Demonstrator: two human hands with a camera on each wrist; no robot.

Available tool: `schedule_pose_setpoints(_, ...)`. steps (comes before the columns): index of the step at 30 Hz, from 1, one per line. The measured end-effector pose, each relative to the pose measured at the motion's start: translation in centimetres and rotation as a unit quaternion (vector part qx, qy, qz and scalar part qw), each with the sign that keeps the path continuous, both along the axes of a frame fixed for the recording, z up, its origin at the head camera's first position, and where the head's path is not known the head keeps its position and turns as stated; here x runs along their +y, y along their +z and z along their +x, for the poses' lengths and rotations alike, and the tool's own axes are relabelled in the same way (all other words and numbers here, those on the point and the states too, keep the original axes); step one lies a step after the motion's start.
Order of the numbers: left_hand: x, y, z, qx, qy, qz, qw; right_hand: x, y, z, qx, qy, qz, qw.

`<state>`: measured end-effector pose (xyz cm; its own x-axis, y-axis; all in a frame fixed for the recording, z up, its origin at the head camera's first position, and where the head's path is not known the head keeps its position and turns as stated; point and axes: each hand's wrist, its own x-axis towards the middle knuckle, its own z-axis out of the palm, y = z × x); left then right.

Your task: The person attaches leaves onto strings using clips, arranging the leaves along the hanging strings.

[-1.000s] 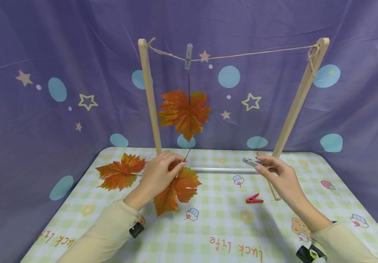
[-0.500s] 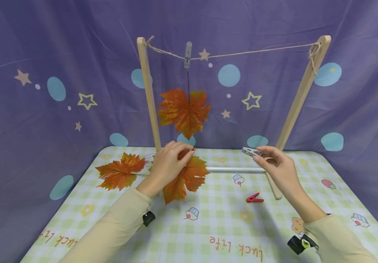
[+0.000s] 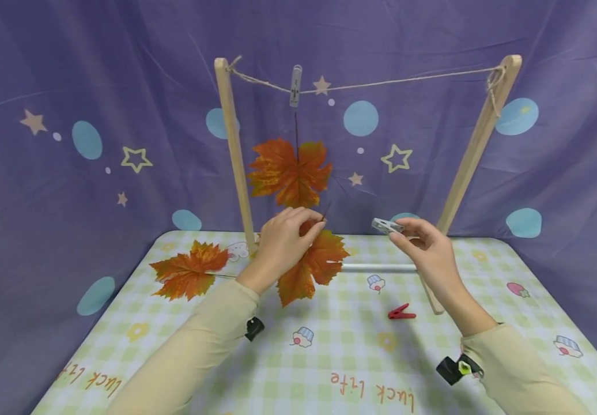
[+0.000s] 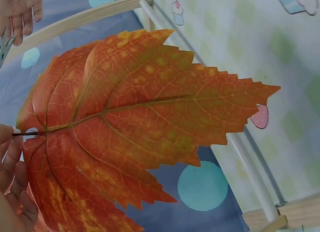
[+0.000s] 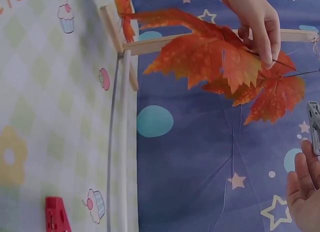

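String [image 3: 402, 83] spans two posts [image 3: 235, 150]; a hung peg [image 3: 295, 86] carries a hung leaf [image 3: 289, 173], its tip hidden by the left hand [image 3: 285, 243], which pinches a held leaf [image 4: 125, 101] by its stem. The right hand [image 3: 428, 249] pinches a grey peg [image 3: 386, 226]. A pale rod [image 3: 381, 267] runs low, partly covered by the held leaf. A red peg [image 3: 402, 312] and third leaf [image 3: 189, 270] lie on the checked table [image 3: 345, 349] before a purple curtain [image 3: 122, 46].

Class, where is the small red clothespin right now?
In the head view, the small red clothespin lies right of centre on the green-checked tablecloth, nearer the camera than the straight white rod and lower in frame than the right hand.
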<state>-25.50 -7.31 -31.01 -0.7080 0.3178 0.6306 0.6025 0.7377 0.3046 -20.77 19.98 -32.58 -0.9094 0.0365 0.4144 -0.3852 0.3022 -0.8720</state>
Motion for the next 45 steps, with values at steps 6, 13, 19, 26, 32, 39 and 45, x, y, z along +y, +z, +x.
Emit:
schedule_pose_setpoints(6,0.8,0.4,-0.5,0.007,0.013,0.015,0.9998,-0.5,0.2,-0.6,-0.001,0.000,-0.015,0.9999)
schedule_pose_setpoints(13,1.6,1.1,-1.1,0.025,0.028,0.034,0.9987,-0.9,0.3,-1.0,0.000,0.000,-0.020,0.9998)
schedule_pose_setpoints(19,2.2,1.8,-1.7,0.032,0.035,0.036,0.9982,-1.0,0.6,-1.1,-0.004,-0.001,-0.025,0.9997)
schedule_pose_setpoints(26,3.0,2.9,-2.2,0.031,0.033,0.073,0.9963,-1.3,0.8,-1.4,0.000,-0.006,-0.039,0.9992)
schedule_pose_setpoints(32,3.8,4.1,-2.3,0.006,0.040,0.118,0.9921,-1.6,1.0,-1.8,0.009,-0.008,-0.064,0.9979)
schedule_pose_setpoints(39,4.3,5.3,-2.7,-0.007,0.061,0.153,0.9863,-1.5,1.6,-2.1,0.026,0.006,-0.087,0.9959)
schedule_pose_setpoints(45,4.6,6.3,-3.2,-0.015,0.077,0.163,0.9834,-1.0,2.7,-2.2,0.031,-0.009,-0.070,0.9970)
